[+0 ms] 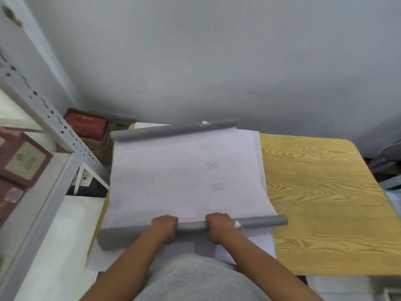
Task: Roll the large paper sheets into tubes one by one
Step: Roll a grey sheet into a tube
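Both grips, left hand (164,228) & right hand (217,227), clamped on near roll (191,227); sheet (182,174) reads 10/20/30.

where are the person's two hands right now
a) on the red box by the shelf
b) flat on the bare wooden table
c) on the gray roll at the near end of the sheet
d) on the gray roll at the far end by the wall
c: the left hand and right hand both curl over the near gray roll, while the far gray roll lies untouched.
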